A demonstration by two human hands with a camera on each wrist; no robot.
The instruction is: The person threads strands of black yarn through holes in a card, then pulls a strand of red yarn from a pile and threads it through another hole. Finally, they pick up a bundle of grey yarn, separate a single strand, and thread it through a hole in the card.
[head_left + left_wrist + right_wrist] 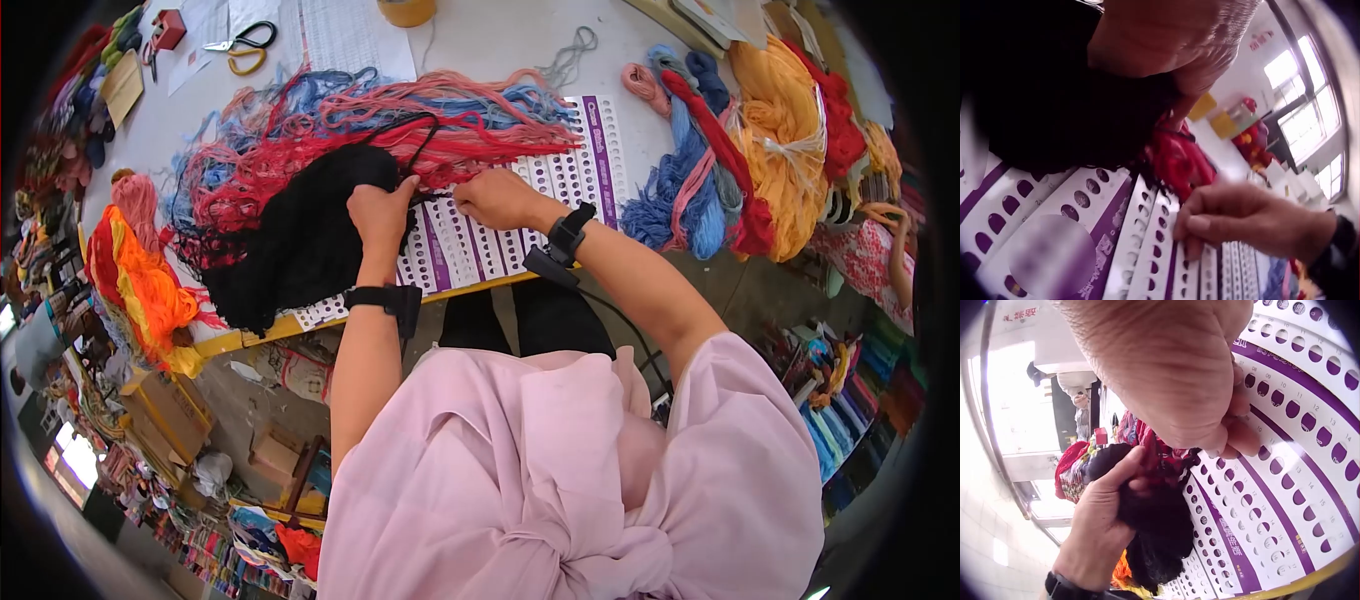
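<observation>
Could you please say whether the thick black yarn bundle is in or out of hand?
In: the left hand grips the thick black yarn bundle, thumb across it.

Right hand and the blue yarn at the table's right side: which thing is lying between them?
In the head view, white-and-purple cards with punched holes lie between the right hand and the blue yarn.

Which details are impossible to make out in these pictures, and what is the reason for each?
- Left hand: right wrist view; black yarn hides most of its fingers.
- Right hand: right wrist view; its own palm hides any strand it may pinch.
- Cards: head view; yarn covers part.
- Paper: head view; print too small.
- Person: head view; dark edge cuts them off.
</observation>
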